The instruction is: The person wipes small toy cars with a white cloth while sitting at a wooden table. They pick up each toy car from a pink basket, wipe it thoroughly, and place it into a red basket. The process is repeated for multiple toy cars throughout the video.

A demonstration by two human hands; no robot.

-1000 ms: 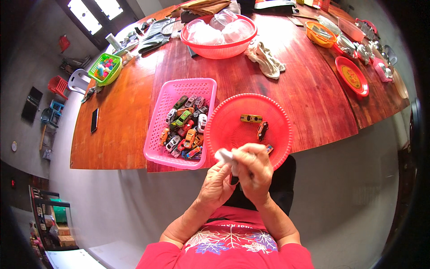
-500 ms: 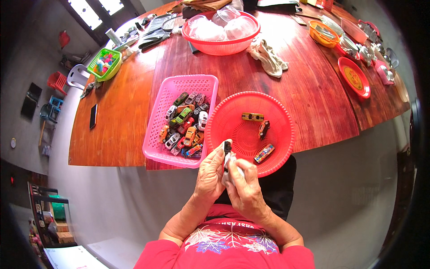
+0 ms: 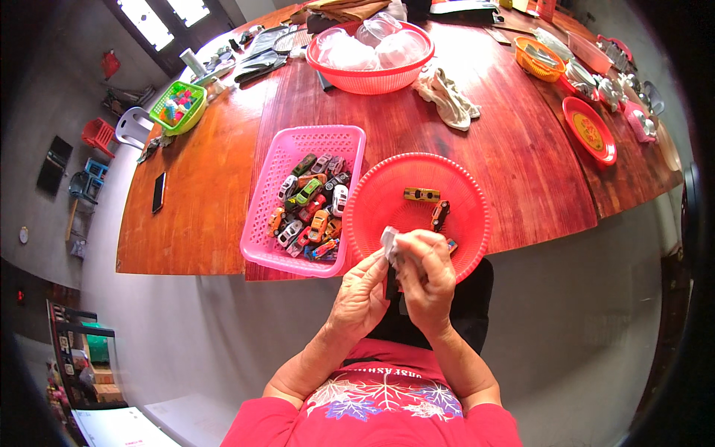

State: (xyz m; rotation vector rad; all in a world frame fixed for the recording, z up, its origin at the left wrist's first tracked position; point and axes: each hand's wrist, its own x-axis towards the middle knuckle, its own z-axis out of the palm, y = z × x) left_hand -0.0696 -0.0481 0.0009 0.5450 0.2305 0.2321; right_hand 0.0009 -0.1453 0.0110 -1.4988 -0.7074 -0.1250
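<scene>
My left hand [image 3: 357,299] pinches a small dark toy car [image 3: 391,283], mostly hidden by my fingers and a cloth. Closed on that white cloth [image 3: 389,240], my right hand [image 3: 428,279] presses it against the toy's upper end. Both hands are at the near rim of a round red plastic basket [image 3: 469,179]. Inside it lie a gold toy car [image 3: 422,194], a black-and-orange toy car [image 3: 440,214] and a colourful one [image 3: 451,246] partly covered by my right hand. To the left, a pink rectangular basket [image 3: 255,216] holds several toy cars [image 3: 307,192] in a heap.
The baskets stand at the wooden table's [image 3: 521,179] near edge. Further back are a red basket of clear plastic containers [image 3: 372,78] and a crumpled cloth [image 3: 450,100]. A phone [image 3: 159,192] and a green basket [image 3: 179,119] are at left, a red plate [image 3: 590,132] at right.
My right hand has risen and turned, bringing the cloth up over the toy's far end. It now covers most of the colourful car. My left hand has shifted slightly right.
</scene>
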